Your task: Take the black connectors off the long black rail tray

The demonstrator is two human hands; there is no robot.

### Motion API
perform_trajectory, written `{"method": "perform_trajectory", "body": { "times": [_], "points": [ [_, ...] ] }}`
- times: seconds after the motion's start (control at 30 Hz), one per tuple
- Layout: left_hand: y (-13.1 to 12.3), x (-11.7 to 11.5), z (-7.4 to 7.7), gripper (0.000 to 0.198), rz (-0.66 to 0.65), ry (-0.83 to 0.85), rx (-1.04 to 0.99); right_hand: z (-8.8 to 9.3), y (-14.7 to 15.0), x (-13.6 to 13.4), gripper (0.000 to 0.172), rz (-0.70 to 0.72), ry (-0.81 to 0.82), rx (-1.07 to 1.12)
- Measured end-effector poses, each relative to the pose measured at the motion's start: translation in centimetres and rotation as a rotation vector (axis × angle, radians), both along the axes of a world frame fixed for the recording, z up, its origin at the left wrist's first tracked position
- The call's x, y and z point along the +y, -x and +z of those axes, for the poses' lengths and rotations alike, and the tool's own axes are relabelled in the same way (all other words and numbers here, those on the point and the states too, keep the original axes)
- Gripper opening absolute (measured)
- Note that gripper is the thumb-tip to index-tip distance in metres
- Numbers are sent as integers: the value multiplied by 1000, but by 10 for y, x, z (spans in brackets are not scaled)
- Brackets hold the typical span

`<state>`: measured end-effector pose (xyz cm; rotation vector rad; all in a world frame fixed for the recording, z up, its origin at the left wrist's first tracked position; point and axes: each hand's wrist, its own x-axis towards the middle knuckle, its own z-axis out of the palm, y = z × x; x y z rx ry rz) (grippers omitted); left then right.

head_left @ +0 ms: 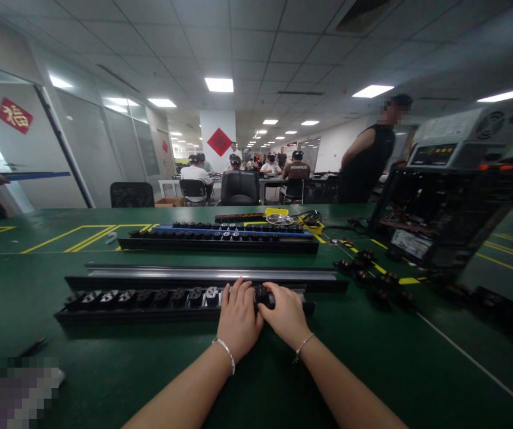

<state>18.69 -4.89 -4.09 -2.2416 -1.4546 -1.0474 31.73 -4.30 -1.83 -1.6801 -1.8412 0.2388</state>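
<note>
A long black power-strip housing [140, 301] lies across the green table [104, 381] in front of me, with several socket modules set in a row along it. My left hand [237, 322] rests on the strip with its fingers pressed down on the modules. Beside it, my right hand [286, 313] is closed around a black socket module [263, 296] at the row's right end. A long metal rail [211, 274] lies just behind the strip.
Further back lie another filled strip [218, 239] and a blue rail [233, 229]. Loose black modules [372, 280] are scattered at the right, near an open computer case [444, 220]. A person in black [367, 161] stands beyond; others sit at far tables.
</note>
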Motion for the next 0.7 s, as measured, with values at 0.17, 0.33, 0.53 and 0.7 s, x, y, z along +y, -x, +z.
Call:
{"method": "perform_trajectory", "body": {
  "times": [0.17, 0.33, 0.53, 0.7],
  "points": [
    [1, 0, -2, 29, -16, -2, -8, 0, 4, 3, 35, -27, 0, -1],
    [1, 0, -2, 29, -14, 17, 10, -1, 7, 4, 34, -64, -8, -16],
    [1, -1, -2, 29, 0, 30, 39, -2, 10, 2, 33, -99, -40, 2],
    [1, -1, -2, 28, -8, 40, 40, -6, 7, 3, 33, -109, -74, 1]
  ]
}}
